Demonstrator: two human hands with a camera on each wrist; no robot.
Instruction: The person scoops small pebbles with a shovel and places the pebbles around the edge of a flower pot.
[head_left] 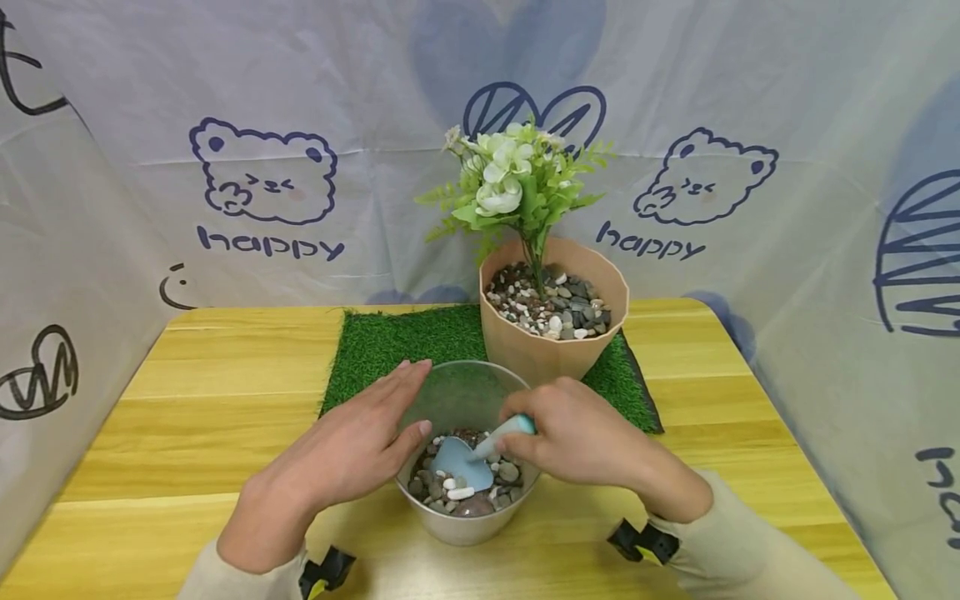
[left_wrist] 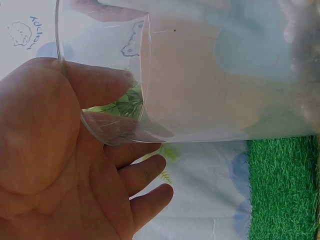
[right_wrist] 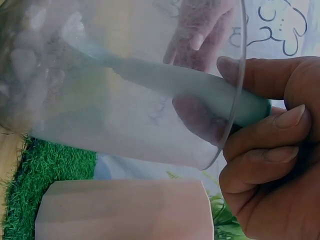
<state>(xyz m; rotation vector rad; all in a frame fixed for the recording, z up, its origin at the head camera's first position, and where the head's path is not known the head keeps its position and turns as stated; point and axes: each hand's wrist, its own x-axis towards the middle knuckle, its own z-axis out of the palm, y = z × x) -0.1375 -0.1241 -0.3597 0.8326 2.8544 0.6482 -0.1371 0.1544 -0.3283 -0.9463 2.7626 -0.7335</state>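
Observation:
A clear plastic bucket (head_left: pixel 461 533) holding pebbles (head_left: pixel 510 473) stands near the front of the table. My right hand (head_left: pixel 581 433) grips the handle of a small light-blue garden trowel (head_left: pixel 463 467) at the bucket's right rim. The trowel's blade rests among the pebbles inside; its handle slants up to the right. At the left rim is my left hand (head_left: pixel 348 446), fingers extended and thumb apart, with the thumb tip over the bucket's opening. The left wrist view shows the thumb (left_wrist: pixel 100 85) through the clear plastic. Whether this hand presses the rim I cannot tell.
Behind the bucket, a peach flowerpot (head_left: pixel 555 354) with pebbles and an artificial white-flowered plant (head_left: pixel 517 179) stands on a green turf mat (head_left: pixel 405 333). Wooden table (head_left: pixel 187 417) surface extends to both sides. Printed cloth (head_left: pixel 375 100) hangs around the back and sides.

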